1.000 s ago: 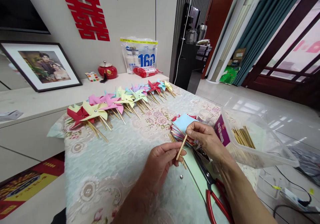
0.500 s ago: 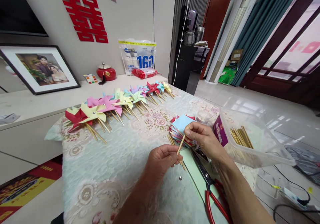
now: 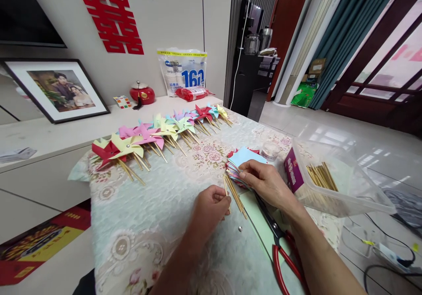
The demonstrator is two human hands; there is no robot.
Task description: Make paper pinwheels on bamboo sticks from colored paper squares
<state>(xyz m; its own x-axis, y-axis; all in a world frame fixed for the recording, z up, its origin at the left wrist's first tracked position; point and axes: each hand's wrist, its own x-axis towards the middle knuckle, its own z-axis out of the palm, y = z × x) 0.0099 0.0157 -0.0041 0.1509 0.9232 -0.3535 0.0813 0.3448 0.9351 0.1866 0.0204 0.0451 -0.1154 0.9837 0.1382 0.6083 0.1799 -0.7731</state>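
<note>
My left hand (image 3: 211, 205) is closed around a thin wooden stick (image 3: 227, 192) just above the tablecloth. A few more sticks (image 3: 236, 199) lie on the cloth beside it. To its right, my right hand (image 3: 265, 181) has its fingertips pinching the near edge of a stack of coloured paper squares (image 3: 246, 158), with a light blue sheet on top. A small metal pin (image 3: 240, 228) lies on the cloth in front of both hands.
A row of finished paper pinwheels (image 3: 154, 134) runs along the table's far side. Red-handled scissors (image 3: 280, 251) lie under my right forearm. A clear plastic box (image 3: 343, 154) holding sticks, a purple carton (image 3: 291, 170) and a small clear jar (image 3: 270, 150) stand at the right.
My right hand let go of the stick's top and dropped onto the paper stack. My left hand lowered the stick toward the loose sticks on the cloth.
</note>
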